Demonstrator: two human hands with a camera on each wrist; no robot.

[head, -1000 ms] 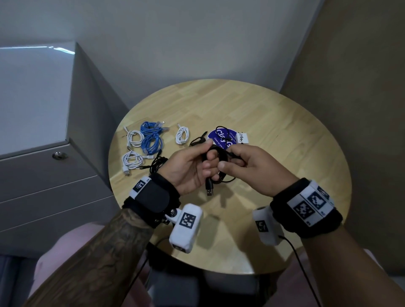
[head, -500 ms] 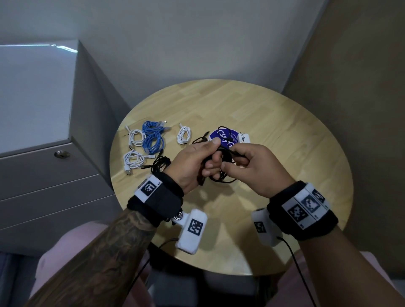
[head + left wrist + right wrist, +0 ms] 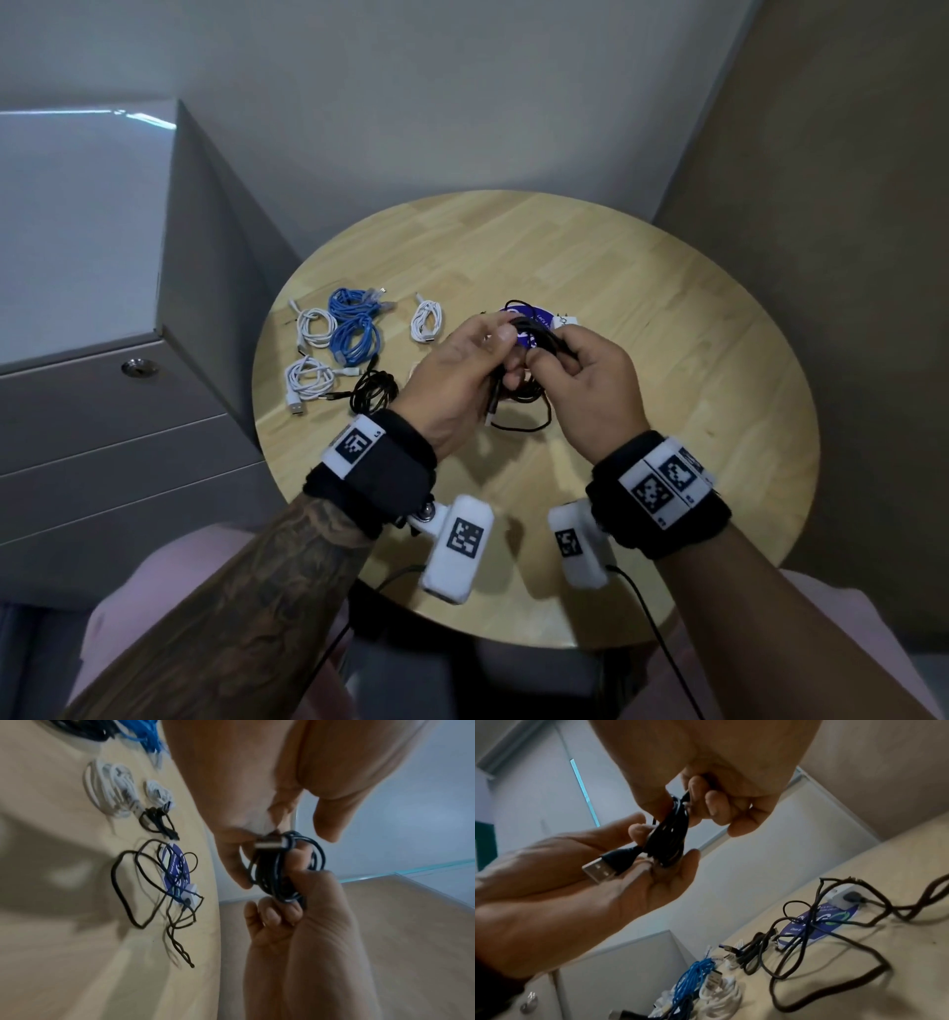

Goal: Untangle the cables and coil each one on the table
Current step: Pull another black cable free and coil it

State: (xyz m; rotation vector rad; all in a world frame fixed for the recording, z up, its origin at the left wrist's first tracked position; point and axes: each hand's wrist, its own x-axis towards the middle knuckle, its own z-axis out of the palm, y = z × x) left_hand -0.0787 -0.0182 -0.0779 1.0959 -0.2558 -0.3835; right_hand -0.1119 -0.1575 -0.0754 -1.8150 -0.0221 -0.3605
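Note:
Both hands hold a small black cable coil (image 3: 534, 334) above the round wooden table (image 3: 642, 308). My left hand (image 3: 500, 339) pinches it beside its USB plug (image 3: 600, 872), which juts out over the left palm. Gripping the other side of the coil (image 3: 670, 833) is my right hand (image 3: 552, 354), its fingers curled round the loops (image 3: 280, 870). Loose black cables (image 3: 159, 882) lie tangled on the table under the hands, across a purple disc (image 3: 816, 925). At the table's left lie three white coils (image 3: 316, 326), a blue coil (image 3: 354, 324) and a black coil (image 3: 374, 390).
A grey drawer cabinet (image 3: 77, 257) stands against the table's left edge, and walls close in behind and to the right. A small white adapter (image 3: 839, 896) lies among the loose cables. Bare wood shows on the table's right half and near side.
Both hands have shifted slightly away from me with the coil. The USB plug that hung below the left hand now lies closer to the palm.

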